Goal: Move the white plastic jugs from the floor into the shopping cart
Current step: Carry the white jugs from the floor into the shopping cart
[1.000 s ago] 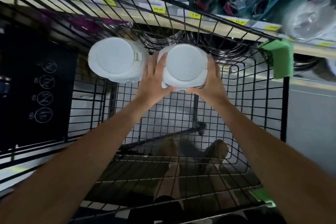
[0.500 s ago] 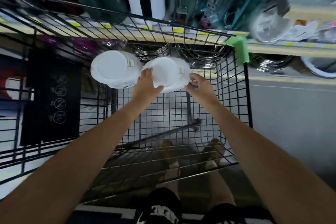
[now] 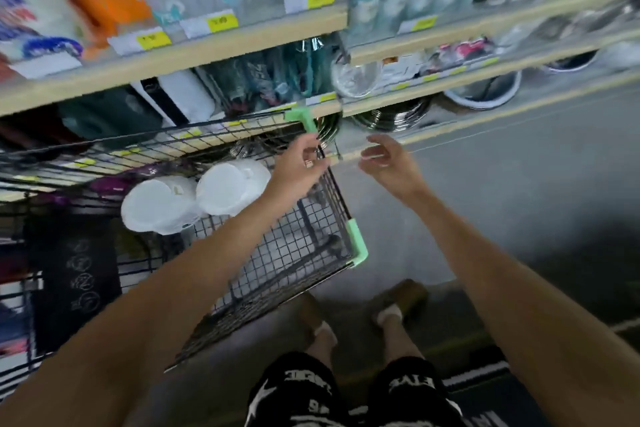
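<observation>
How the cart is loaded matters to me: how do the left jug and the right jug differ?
The left jug shows whole; the left forearm covers the right jug's lower edge. The right jug sits nearer the cart's side wall, the left jug nearer its middle. Both are white and side by side in the cart, and neither is held.

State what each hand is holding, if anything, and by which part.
Nothing. The left hand and right hand are both empty, fingers loosely curled; the two jugs sit in the cart.
</observation>
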A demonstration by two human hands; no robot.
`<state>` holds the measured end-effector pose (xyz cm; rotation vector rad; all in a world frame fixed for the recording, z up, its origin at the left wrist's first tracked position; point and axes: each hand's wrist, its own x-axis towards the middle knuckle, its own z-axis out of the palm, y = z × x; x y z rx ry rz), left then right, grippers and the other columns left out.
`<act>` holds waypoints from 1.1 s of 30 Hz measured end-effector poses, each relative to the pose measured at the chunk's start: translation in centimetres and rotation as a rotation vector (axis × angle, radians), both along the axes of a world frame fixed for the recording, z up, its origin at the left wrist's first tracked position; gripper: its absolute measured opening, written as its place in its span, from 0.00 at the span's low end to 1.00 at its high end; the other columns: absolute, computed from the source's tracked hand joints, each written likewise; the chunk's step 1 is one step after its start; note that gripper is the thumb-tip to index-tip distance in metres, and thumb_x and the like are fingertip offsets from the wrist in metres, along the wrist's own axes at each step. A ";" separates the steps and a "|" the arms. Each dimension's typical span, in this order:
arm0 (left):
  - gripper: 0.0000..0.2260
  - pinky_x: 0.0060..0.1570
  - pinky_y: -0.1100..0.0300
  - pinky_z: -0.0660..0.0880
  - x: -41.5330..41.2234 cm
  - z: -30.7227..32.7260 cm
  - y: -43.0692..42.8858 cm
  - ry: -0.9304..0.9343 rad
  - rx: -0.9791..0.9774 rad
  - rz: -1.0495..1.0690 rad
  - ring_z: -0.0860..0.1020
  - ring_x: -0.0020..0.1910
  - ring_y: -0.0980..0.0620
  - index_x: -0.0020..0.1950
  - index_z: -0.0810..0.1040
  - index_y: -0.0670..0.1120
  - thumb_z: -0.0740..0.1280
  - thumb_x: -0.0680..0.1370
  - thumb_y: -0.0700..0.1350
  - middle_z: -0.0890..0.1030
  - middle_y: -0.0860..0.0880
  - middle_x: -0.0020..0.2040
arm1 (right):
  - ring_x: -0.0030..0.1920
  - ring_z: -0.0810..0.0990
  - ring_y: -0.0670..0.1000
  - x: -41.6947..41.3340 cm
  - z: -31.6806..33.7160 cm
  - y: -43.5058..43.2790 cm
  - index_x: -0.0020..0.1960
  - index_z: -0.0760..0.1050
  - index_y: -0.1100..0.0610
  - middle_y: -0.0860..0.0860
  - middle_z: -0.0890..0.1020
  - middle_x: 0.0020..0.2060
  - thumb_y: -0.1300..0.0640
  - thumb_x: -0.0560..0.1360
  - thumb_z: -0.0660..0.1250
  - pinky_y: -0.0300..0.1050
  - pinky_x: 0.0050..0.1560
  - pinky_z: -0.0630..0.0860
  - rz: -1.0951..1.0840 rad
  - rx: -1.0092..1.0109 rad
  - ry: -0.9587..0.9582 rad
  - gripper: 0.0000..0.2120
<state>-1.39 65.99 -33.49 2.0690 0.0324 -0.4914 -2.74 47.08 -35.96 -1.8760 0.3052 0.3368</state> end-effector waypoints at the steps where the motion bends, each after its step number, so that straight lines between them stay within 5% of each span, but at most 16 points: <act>1: 0.25 0.47 0.69 0.72 0.3 0.9 -2.2 -0.004 -0.005 -0.039 0.73 0.59 0.54 0.72 0.64 0.46 0.67 0.77 0.44 0.71 0.51 0.67 | 0.42 0.78 0.46 -0.3 0.9 -2.1 0.65 0.70 0.62 0.53 0.78 0.48 0.65 0.73 0.70 0.32 0.43 0.74 -0.031 -0.017 -0.017 0.21; 9: 0.30 0.56 0.63 0.66 1.8 6.8 -22.2 -0.006 -0.016 -0.317 0.70 0.64 0.55 0.75 0.60 0.47 0.68 0.76 0.45 0.66 0.50 0.72 | 0.39 0.77 0.45 -3.9 7.4 -20.7 0.65 0.71 0.60 0.54 0.79 0.47 0.64 0.74 0.70 0.27 0.39 0.73 -0.226 -0.062 -0.094 0.20; 15: 0.29 0.63 0.57 0.68 1.6 9.2 -36.9 -0.015 -0.041 -0.454 0.68 0.69 0.50 0.75 0.59 0.46 0.67 0.77 0.44 0.65 0.49 0.73 | 0.41 0.79 0.47 -6.5 9.7 -34.7 0.64 0.72 0.59 0.54 0.81 0.47 0.62 0.74 0.69 0.33 0.40 0.74 -0.347 -0.088 -0.107 0.19; 21: 0.28 0.60 0.59 0.68 0.8 9.6 -49.5 0.013 -0.057 -0.533 0.71 0.64 0.51 0.74 0.61 0.45 0.68 0.77 0.45 0.67 0.48 0.72 | 0.45 0.79 0.49 -8.8 11.2 -45.9 0.65 0.72 0.60 0.57 0.82 0.50 0.62 0.75 0.68 0.33 0.42 0.75 -0.470 -0.132 -0.123 0.18; 25: 0.28 0.63 0.57 0.68 0.8 9.7 -56.5 0.035 -0.059 -0.610 0.72 0.66 0.49 0.74 0.61 0.43 0.68 0.77 0.43 0.67 0.46 0.72 | 0.45 0.79 0.52 -9.3 11.1 -52.3 0.64 0.72 0.60 0.61 0.82 0.51 0.62 0.75 0.67 0.48 0.50 0.77 -0.537 -0.141 -0.115 0.18; 29: 0.27 0.61 0.60 0.67 1.9 9.1 -63.6 0.021 -0.040 -0.692 0.70 0.67 0.49 0.74 0.61 0.43 0.67 0.77 0.43 0.67 0.46 0.72 | 0.45 0.81 0.52 -9.2 10.5 -59.1 0.66 0.71 0.60 0.60 0.82 0.50 0.61 0.77 0.64 0.37 0.39 0.73 -0.614 -0.146 -0.114 0.17; 33: 0.28 0.58 0.62 0.66 3.5 7.4 -72.7 0.032 -0.020 -0.787 0.71 0.67 0.51 0.75 0.60 0.43 0.67 0.77 0.45 0.67 0.47 0.72 | 0.46 0.81 0.52 -8.8 9.3 -67.4 0.66 0.70 0.61 0.60 0.82 0.51 0.61 0.77 0.63 0.38 0.41 0.73 -0.682 -0.151 -0.087 0.17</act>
